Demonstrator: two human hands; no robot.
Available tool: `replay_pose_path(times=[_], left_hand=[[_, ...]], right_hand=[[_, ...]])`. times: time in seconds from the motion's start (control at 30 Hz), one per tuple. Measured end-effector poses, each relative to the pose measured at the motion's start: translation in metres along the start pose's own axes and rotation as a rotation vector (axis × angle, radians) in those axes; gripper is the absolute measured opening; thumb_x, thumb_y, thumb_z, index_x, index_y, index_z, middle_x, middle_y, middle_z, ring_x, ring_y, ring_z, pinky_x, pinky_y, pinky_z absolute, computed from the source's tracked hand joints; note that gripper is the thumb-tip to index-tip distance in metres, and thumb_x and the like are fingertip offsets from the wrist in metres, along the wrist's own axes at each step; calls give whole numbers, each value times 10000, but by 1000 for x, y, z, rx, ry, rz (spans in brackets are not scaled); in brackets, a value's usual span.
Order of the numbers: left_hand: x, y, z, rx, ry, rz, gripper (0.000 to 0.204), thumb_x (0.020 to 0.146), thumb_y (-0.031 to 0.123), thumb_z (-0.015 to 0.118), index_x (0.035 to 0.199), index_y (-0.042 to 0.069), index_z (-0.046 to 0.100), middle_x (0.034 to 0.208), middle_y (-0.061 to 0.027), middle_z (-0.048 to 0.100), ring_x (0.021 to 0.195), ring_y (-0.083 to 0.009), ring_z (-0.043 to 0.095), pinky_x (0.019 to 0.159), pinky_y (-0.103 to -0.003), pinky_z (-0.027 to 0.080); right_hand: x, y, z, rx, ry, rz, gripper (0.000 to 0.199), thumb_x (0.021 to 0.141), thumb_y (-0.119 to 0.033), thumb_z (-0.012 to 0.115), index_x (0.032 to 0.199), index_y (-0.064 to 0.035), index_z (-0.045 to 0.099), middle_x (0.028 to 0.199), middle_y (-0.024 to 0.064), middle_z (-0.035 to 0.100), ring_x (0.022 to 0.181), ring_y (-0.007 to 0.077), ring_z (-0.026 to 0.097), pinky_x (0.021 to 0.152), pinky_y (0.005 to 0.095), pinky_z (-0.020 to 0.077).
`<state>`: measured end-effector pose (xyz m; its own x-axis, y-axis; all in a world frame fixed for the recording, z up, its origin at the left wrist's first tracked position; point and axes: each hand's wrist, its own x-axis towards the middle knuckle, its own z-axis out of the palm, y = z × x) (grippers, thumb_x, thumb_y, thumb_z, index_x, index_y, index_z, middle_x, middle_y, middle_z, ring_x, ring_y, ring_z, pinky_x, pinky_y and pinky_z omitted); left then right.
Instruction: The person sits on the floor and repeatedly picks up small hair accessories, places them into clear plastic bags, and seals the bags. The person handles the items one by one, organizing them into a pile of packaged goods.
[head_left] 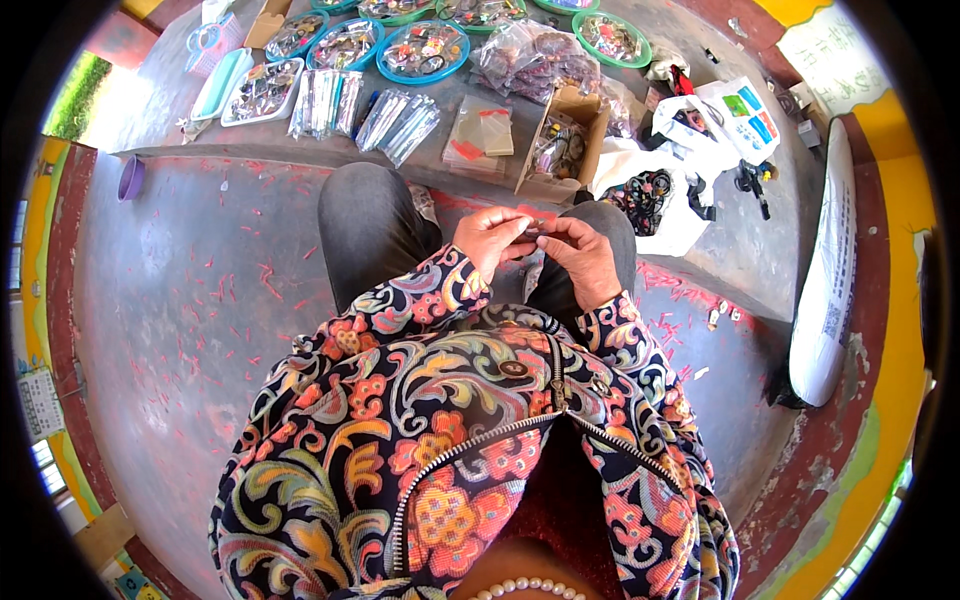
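My left hand (490, 238) and my right hand (582, 255) meet above my lap, between my knees in dark trousers. Together the fingertips pinch a small thin item with a red strip (535, 232); it is too small to tell what it is. Both forearms wear a patterned floral jacket. An open cardboard box (566, 140) of small dark pieces stands just beyond my knees.
On the raised grey ledge lie a stack of clear small bags (478, 135), bundles of packed strips (398, 122), blue round trays (422, 50) and a white tray (262, 92) of small items, and white plastic bags (700, 130). Red scraps litter the concrete floor (200, 300). A white sack (825, 280) lies at right.
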<state>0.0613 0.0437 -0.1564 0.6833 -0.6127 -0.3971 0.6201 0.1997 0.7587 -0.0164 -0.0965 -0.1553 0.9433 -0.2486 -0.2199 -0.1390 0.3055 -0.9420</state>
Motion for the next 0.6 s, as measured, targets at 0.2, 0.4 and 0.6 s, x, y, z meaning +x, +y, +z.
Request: replay_pose_path(times=[0.2, 0.4, 0.6], left_hand=[[0, -3, 1, 0, -41, -27, 153, 850, 87, 510, 952, -21, 548, 929, -107, 579, 832, -173, 586, 734, -293, 518], [0, -1, 3, -54, -42, -114, 185, 861, 136, 502, 953, -18, 546, 921, -112, 579, 823, -192, 593, 708, -293, 525], [2, -4, -7, -85, -80, -170, 218, 865, 184, 507, 950, -10, 563, 885, -72, 568, 786, -141, 568, 691, -264, 509]], right_hand=[[0, 0, 7, 107, 24, 81, 150, 763, -45, 621, 900, 13, 603, 817, 28, 600, 663, 50, 497, 591, 175, 394], [-1, 10, 2, 184, 104, 38, 102, 754, -56, 632, 832, 9, 646, 783, 13, 592, 655, 65, 489, 596, 194, 376], [-2, 11, 0, 124, 119, -7, 125, 738, -72, 650, 834, 6, 658, 723, -7, 543, 675, 60, 467, 590, 199, 359]])
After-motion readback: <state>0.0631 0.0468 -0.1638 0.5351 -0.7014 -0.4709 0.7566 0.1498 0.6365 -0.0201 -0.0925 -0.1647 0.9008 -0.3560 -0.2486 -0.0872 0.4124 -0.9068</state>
